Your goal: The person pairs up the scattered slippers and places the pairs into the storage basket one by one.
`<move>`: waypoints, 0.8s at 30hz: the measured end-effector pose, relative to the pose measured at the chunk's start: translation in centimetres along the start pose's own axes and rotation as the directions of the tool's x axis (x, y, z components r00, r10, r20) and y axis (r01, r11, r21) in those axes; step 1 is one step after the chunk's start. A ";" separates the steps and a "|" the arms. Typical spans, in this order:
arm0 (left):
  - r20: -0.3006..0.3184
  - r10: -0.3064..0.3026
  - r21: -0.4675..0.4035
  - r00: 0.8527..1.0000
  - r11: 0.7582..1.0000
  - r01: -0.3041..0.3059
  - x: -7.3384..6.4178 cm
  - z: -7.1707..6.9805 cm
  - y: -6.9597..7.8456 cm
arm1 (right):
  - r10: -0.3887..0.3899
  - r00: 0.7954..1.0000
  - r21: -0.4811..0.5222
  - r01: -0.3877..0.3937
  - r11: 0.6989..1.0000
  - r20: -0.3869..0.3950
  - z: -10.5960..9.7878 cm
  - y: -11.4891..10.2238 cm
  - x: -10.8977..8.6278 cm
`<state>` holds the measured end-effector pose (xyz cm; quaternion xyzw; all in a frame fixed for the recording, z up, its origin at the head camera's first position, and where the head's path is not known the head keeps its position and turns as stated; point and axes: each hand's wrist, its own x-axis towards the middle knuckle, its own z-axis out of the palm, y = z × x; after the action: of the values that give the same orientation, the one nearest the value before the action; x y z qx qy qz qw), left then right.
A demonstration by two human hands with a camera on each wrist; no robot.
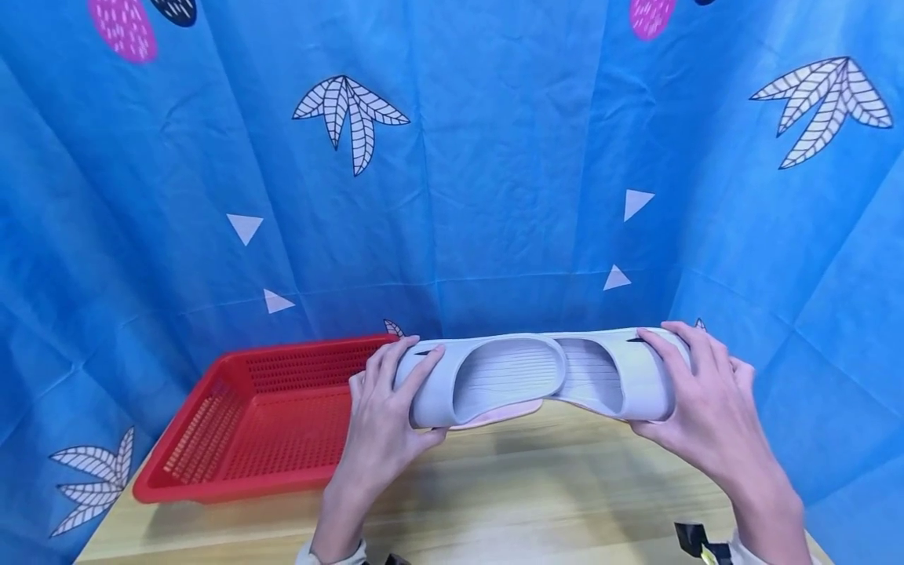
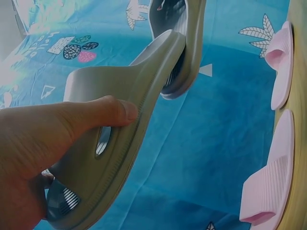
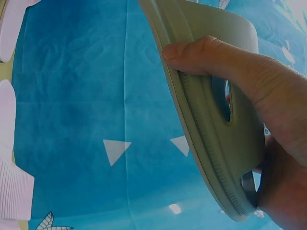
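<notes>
Two pale grey slide slippers are held up side by side, toes outward, their heel ends overlapping in the middle. My left hand [image 1: 384, 416] grips the left slipper [image 1: 434, 396] by its toe end, fingers over the strap and thumb along the sole's edge. At the opposite end, the right slipper [image 1: 643, 384] is gripped the same way by my right hand [image 1: 713, 408]. Below them on the table are two pink slippers, a far one [image 2: 283, 57] and a near one [image 2: 264, 187] in the left wrist view; the grey pair mostly hides them from the head view.
A red perforated plastic basket [image 1: 233, 490] stands at the left of the light wooden table [image 1: 494, 502], close to my left hand. Blue patterned cloth [image 1: 494, 196] hangs around the back and sides of the table.
</notes>
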<state>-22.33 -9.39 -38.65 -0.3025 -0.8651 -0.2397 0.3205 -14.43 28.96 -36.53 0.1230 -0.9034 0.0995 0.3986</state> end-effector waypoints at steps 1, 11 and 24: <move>0.003 0.002 -0.002 1.000 1.000 -0.002 0.1 0.1 0.0 | 0.001 1.000 0.000 -0.001 1.000 0.000 0.0 0.0 0.0; 0.003 0.005 -0.004 1.000 1.000 -0.005 0.1 0.4 0.3 | -0.006 1.000 -0.003 0.006 1.000 0.008 0.6 -0.5 0.2; -0.008 0.030 -0.027 1.000 0.999 -0.031 0.0 1.0 0.4 | -0.047 0.999 -0.040 0.047 0.998 -0.003 1.7 -1.2 0.4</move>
<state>-22.45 -8.47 -39.24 -0.3190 -0.8559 -0.2474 0.3232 -15.54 27.32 -37.32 0.1359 -0.9014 0.0723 0.4048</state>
